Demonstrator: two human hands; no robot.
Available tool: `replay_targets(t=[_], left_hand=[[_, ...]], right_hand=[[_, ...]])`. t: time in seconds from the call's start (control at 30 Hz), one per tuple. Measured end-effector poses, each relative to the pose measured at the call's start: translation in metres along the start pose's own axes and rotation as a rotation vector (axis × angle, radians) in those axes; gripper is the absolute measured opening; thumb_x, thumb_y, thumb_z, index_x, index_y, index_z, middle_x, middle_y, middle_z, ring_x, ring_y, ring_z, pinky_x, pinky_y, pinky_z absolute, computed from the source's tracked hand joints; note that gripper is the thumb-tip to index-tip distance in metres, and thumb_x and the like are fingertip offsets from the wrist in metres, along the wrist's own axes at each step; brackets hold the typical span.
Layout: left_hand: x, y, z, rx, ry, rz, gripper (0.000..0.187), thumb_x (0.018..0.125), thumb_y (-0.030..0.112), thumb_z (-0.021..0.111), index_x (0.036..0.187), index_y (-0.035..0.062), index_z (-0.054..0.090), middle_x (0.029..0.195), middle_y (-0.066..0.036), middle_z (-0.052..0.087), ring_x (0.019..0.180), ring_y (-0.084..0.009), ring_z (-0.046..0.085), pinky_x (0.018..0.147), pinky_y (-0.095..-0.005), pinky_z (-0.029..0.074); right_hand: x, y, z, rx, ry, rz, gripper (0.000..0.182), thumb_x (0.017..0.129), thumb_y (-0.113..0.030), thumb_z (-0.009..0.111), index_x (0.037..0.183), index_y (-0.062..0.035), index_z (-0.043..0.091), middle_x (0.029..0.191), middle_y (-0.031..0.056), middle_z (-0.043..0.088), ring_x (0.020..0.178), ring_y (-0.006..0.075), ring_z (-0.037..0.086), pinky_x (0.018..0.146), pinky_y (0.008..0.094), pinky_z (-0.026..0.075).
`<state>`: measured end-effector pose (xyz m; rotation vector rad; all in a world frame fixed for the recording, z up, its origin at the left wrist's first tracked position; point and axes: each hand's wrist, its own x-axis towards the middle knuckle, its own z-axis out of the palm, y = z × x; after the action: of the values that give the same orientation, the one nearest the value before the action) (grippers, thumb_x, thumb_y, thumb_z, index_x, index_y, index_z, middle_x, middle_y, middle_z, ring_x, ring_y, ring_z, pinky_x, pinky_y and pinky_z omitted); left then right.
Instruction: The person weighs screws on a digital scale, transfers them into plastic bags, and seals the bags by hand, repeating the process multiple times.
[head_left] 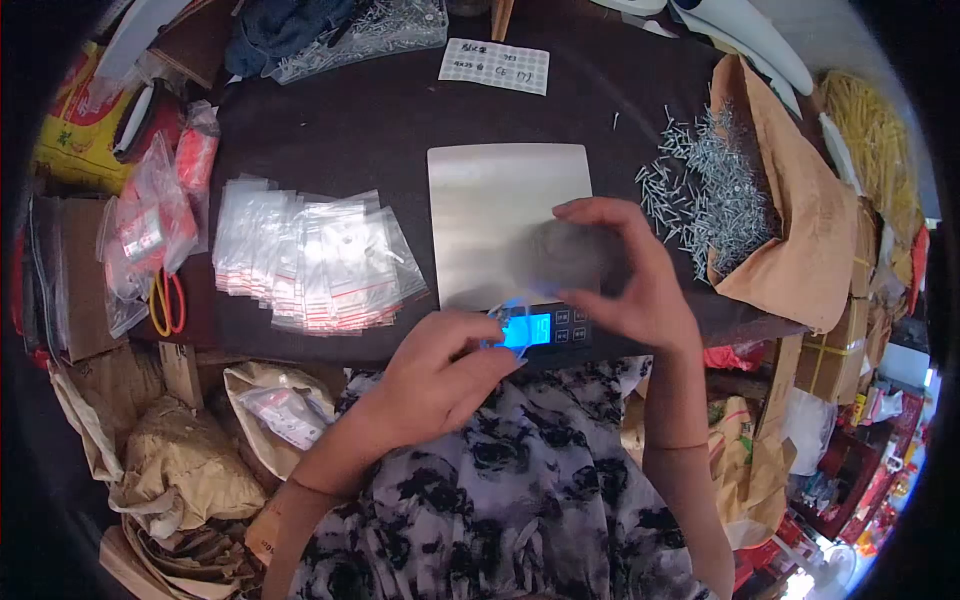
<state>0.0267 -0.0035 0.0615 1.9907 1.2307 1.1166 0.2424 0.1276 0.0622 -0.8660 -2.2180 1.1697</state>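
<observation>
My left hand (455, 365) is closed in a pinch at the front edge of a digital scale (470, 200). Between its fingertips is a small clear plastic bag (515, 318), partly over the lit blue display. My right hand (645, 280) curves its thumb and fingers around a round grey cup-like thing (572, 255), smeared by motion, above the right side of the scale's metal plate. Left of the scale lie overlapping clear zip bags (335, 265) with red lines. A heap of small screws (715, 190) spills from a brown paper bag (800, 220) on the right.
A white label sheet (494, 66) with handwriting lies at the back of the dark table (350, 135). Behind it is a clear bag of screws (375, 40). Scissors with orange and yellow handles (167, 302) sit at the left edge. Brown paper sacks (190, 460) stand below.
</observation>
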Motion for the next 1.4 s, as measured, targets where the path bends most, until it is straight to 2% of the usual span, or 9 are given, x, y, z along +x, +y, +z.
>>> replay_targets(t=[0.13,0.33,0.43,0.57,0.77,1.03,1.23,1.33,1.4], left_hand=[[0.001,0.004,-0.002,-0.199,0.105,-0.127,0.009,0.083,0.001,0.066,0.092,-0.0008,0.065,0.113,-0.02,0.06,0.1,-0.03,0.063,0.085,-0.036,0.051],[-0.003,0.002,-0.005,-0.409,-0.021,-0.122,0.016,0.083,-0.002,0.065,0.099,-0.0009,0.062,0.123,-0.024,0.057,0.107,-0.0325,0.063,0.086,-0.0365,0.052],[-0.001,0.008,-0.003,-0.523,0.03,-0.154,0.015,0.081,-0.003,0.064,0.096,0.0004,0.062,0.12,-0.024,0.059,0.107,-0.031,0.063,0.089,-0.0367,0.051],[0.005,0.02,0.002,-0.523,0.052,-0.351,0.02,0.077,-0.003,0.07,0.096,0.0001,0.063,0.106,-0.017,0.066,0.095,-0.0261,0.067,0.081,-0.0328,0.053],[0.009,0.012,0.005,-0.313,0.01,-0.313,0.013,0.075,0.0,0.072,0.085,0.0021,0.065,0.087,-0.01,0.068,0.081,-0.0224,0.066,0.075,-0.0314,0.053],[0.002,0.006,0.005,-0.484,-0.043,-0.343,0.012,0.075,0.0,0.074,0.079,0.0021,0.063,0.101,-0.014,0.069,0.103,-0.027,0.065,0.085,-0.0349,0.052],[-0.003,0.0,-0.003,-0.561,0.012,-0.392,0.013,0.074,0.001,0.076,0.076,0.0011,0.063,0.106,-0.014,0.068,0.109,-0.0263,0.063,0.091,-0.0353,0.051],[-0.006,-0.009,-0.005,-0.523,0.098,-0.378,0.014,0.074,0.002,0.077,0.076,0.0006,0.063,0.107,-0.015,0.068,0.108,-0.0257,0.063,0.089,-0.0344,0.051],[-0.01,-0.013,-0.013,-0.39,0.154,-0.379,0.014,0.074,0.002,0.076,0.08,-0.0003,0.064,0.106,-0.016,0.068,0.105,-0.0253,0.064,0.086,-0.034,0.052]], right_hand=[[-0.005,0.007,0.007,-0.37,0.103,-0.011,0.072,0.062,-0.026,0.083,0.125,-0.0115,0.052,0.128,0.0078,0.052,0.124,0.0271,0.046,0.108,0.0442,0.026],[-0.016,-0.026,-0.006,-0.174,-0.115,-0.261,0.028,0.069,-0.023,0.078,0.089,-0.0098,0.064,0.092,0.0019,0.064,0.096,0.0223,0.061,0.095,0.0424,0.032],[-0.023,-0.04,0.0,-0.209,-0.007,-0.248,0.016,0.071,-0.015,0.074,0.081,-0.0112,0.062,0.083,0.0003,0.062,0.089,0.02,0.061,0.091,0.0399,0.034],[-0.027,-0.045,0.01,-0.304,0.008,-0.322,0.017,0.071,-0.014,0.074,0.082,-0.0106,0.062,0.082,0.001,0.061,0.085,0.0192,0.06,0.089,0.0398,0.036],[-0.026,-0.045,0.021,-0.307,0.01,-0.369,0.019,0.069,-0.018,0.076,0.08,-0.0106,0.062,0.08,0.0001,0.061,0.082,0.0178,0.06,0.087,0.04,0.039],[-0.034,-0.04,0.025,-0.298,0.016,-0.47,0.025,0.065,-0.027,0.079,0.068,-0.0125,0.06,0.074,-0.0025,0.06,0.079,0.0167,0.061,0.084,0.0399,0.04],[-0.043,-0.032,0.015,-0.114,0.027,-0.363,0.03,0.07,-0.026,0.078,0.062,-0.009,0.055,0.064,-0.0001,0.057,0.067,0.0187,0.061,0.088,0.0459,0.045],[-0.066,-0.01,0.016,0.316,0.156,-0.161,0.029,0.077,-0.019,0.074,0.061,-0.0065,0.053,0.058,0.0013,0.054,0.057,0.0195,0.058,0.084,0.0466,0.05],[-0.092,0.011,-0.004,0.528,0.079,0.004,0.028,0.081,-0.013,0.069,0.06,-0.0057,0.051,0.053,0.0009,0.05,0.05,0.0148,0.053,0.069,0.0335,0.051]])
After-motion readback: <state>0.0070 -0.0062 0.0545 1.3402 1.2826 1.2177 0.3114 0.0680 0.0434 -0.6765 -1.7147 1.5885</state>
